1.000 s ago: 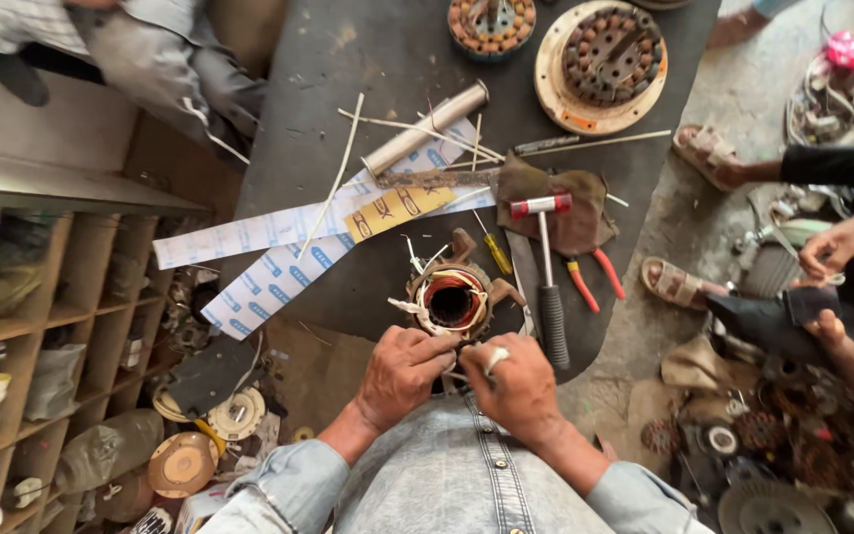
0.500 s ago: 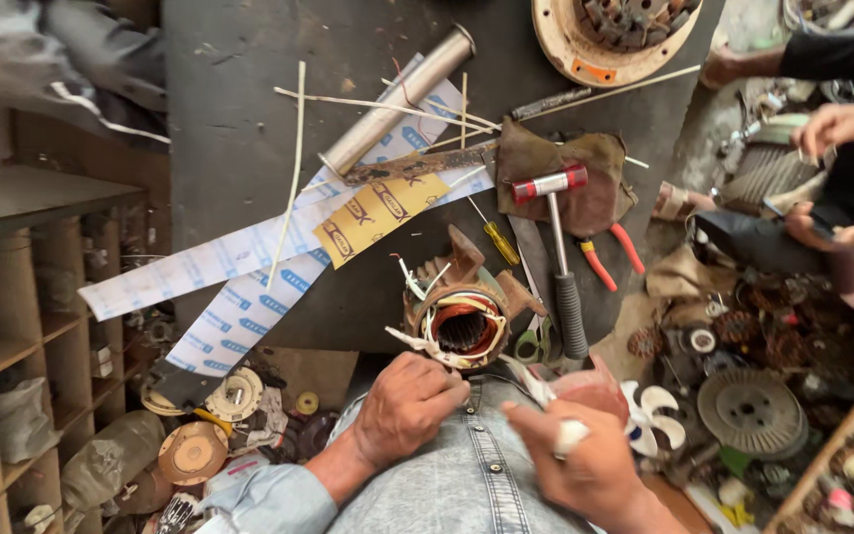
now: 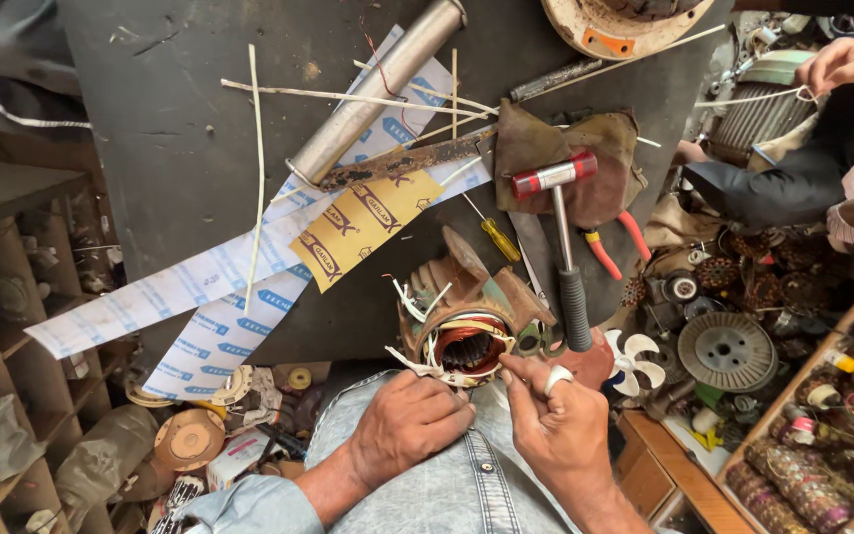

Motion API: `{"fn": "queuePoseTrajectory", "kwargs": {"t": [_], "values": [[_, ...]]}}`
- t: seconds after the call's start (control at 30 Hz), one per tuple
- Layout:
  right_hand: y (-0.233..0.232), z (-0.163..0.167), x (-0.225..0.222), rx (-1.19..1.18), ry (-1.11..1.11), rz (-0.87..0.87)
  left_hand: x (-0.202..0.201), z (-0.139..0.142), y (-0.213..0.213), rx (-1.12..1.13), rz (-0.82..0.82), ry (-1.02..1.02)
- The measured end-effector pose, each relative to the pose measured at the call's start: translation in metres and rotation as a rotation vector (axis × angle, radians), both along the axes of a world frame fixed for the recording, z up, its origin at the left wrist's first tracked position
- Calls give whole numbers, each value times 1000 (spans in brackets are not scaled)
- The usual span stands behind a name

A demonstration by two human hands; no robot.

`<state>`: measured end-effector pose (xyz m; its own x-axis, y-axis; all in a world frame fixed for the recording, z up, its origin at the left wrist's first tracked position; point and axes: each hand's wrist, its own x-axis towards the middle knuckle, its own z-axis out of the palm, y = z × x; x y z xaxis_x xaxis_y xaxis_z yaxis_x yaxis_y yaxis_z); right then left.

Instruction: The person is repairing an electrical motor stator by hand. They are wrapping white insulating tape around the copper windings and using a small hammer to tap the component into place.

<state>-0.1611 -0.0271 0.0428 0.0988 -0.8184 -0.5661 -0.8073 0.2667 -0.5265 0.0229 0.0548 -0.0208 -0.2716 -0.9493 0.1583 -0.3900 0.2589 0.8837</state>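
**Both hands at a motor stator on the bench edge**

Nearest the camera, the left hand (image 3: 409,425) lies knuckles-up over the person's denim lap, its fingers curled closed against the near rim of the motor stator (image 3: 467,336) and the pale insulation strips sticking out of it. Whether those fingers pinch a strip cannot be told. The right hand (image 3: 557,430) sits just beside it, wearing a pale ring, forefinger and thumb drawn together at the stator's right rim — what lies between them, if anything, is too small to make out.

The stator stands at the near edge of the dark workbench (image 3: 180,148), copper windings showing inside its rusty shell. Just to its right lies a hammer (image 3: 563,242) with a black grip and a red-and-silver head, the head resting on a brown cloth (image 3: 600,138). Red-handled pliers (image 3: 617,242) poke out from under that cloth, and a yellow-handled screwdriver (image 3: 491,234) lies just left of the hammer's shaft.

Further out, a yellow printed sheet (image 3: 363,225) overlaps long white printed paper strips (image 3: 190,287) that hang off the bench's left side. A grey metal tube (image 3: 378,89) lies slantwise over them among thin pale sticks. At the far right, another person's hand (image 3: 842,61) holds a thin white strand.
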Motion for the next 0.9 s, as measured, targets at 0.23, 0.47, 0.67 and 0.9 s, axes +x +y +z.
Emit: {"fn": "queuePoseTrajectory", "kwargs": {"t": [0.23,0.47,0.67,0.9], "values": [[0,-3,9,14,-12,-68,3,-3,-4,5,-17,21],[-2,6,11,-40,48,34,4,-6,-6,-3,-32,14],[-8,19,20,-134,169,319,5,-5,-7,26,-39,43],[-23,23,27,-35,251,539,5,-7,-6,45,-36,80]]}}
